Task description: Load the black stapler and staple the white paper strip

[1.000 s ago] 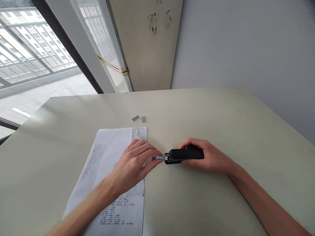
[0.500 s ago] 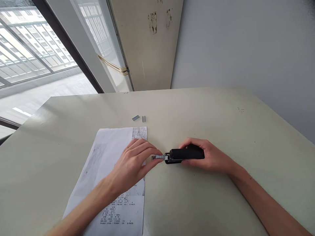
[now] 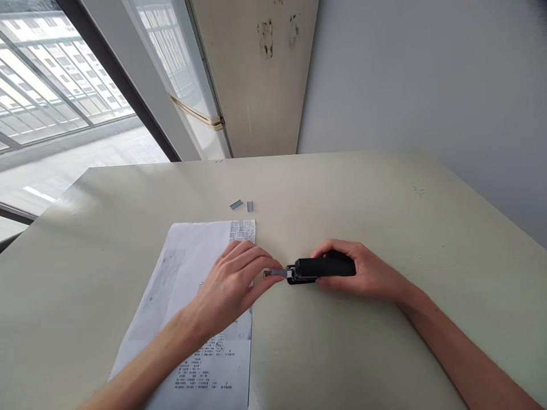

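A black stapler (image 3: 325, 267) lies on its side along the table, its front end pointing left. My right hand (image 3: 363, 270) is wrapped round its rear part, thumb and fingers on opposite sides. From the front sticks out a narrow metal tray (image 3: 278, 273). My left hand (image 3: 239, 276) pinches this metal part between thumb and index finger, and the fingertips partly hide it. Beneath my left hand and forearm are printed sheets of paper (image 3: 171, 296).
Two small strips of staples, one slanted (image 3: 236, 204) and one upright (image 3: 250, 206), lie just beyond the paper on the pale table (image 3: 363, 188). A grey wall (image 3: 405, 85) rises behind on the right, with a window at the left.
Both hands keep almost the same places. The metal part between my left fingertips looks slightly different, plainer and darker near the stapler's front.
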Tool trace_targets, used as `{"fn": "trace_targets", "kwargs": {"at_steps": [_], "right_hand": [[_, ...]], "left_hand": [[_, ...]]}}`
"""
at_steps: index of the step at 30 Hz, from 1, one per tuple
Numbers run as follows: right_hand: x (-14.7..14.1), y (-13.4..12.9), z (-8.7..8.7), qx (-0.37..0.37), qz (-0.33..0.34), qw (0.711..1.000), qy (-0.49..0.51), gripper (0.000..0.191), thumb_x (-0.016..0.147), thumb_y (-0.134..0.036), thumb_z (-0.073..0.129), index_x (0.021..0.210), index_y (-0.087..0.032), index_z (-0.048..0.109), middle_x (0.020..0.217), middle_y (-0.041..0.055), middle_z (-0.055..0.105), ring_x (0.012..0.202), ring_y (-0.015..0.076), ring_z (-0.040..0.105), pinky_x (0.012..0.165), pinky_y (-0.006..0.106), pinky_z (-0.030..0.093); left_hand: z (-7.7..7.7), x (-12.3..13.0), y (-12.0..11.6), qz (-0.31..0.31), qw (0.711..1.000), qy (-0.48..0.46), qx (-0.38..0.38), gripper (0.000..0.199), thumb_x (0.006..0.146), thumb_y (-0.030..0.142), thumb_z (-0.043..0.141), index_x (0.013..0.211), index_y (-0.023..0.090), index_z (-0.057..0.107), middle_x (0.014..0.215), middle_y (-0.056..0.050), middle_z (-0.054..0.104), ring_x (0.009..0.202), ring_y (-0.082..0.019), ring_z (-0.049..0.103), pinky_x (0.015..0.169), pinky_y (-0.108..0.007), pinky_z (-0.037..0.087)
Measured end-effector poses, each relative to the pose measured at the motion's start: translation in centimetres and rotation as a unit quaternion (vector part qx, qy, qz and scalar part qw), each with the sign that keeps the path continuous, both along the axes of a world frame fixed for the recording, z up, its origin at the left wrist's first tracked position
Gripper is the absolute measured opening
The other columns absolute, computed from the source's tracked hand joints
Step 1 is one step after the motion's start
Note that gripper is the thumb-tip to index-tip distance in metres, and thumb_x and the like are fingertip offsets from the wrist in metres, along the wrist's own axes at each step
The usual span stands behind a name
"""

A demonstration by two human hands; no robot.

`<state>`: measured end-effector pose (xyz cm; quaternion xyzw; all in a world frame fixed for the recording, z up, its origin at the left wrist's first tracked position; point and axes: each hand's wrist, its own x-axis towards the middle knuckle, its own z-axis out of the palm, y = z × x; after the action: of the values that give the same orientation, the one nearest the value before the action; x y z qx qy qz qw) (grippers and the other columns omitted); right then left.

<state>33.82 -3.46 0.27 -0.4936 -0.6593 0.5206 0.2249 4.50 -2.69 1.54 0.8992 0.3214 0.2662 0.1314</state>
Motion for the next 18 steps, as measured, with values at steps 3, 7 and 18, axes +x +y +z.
{"fn": "trace_targets", "kwargs": {"at_steps": [3,7,18], "right_hand": [[0.02,0.00,0.01,0.001,0.001,1.000,0.000,0.029,0.084,-0.044,0.083,0.105,-0.028,0.072,0.100,0.0011,0.071,0.085,0.0200,0.061,0.073,0.031,0.049],[-0.07,-0.07,0.15,0.006,-0.003,1.000,-0.004,0.029,0.084,-0.044,0.082,0.104,-0.027,0.072,0.097,0.0021,0.070,0.083,0.0206,0.062,0.071,0.032,0.050],[-0.05,-0.06,0.06,0.002,0.002,1.000,-0.003,0.029,0.084,-0.045,0.082,0.105,-0.027,0.072,0.099,0.0015,0.072,0.084,0.0205,0.062,0.072,0.032,0.049]], "left_hand": [[0.03,-0.05,-0.08,-0.004,1.000,0.000,-0.010,0.008,0.106,0.026,0.065,0.111,0.021,0.069,0.099,-0.001,0.075,0.085,-0.018,0.061,0.083,-0.035,0.047],[-0.15,-0.07,-0.17,-0.006,1.000,0.002,-0.013,0.009,0.106,0.026,0.065,0.111,0.020,0.068,0.099,-0.002,0.074,0.087,-0.018,0.060,0.083,-0.034,0.048],[-0.43,-0.15,-0.21,-0.014,0.999,0.033,0.009,0.009,0.107,0.027,0.063,0.111,0.020,0.067,0.102,-0.002,0.074,0.087,-0.019,0.060,0.083,-0.035,0.046]]}}
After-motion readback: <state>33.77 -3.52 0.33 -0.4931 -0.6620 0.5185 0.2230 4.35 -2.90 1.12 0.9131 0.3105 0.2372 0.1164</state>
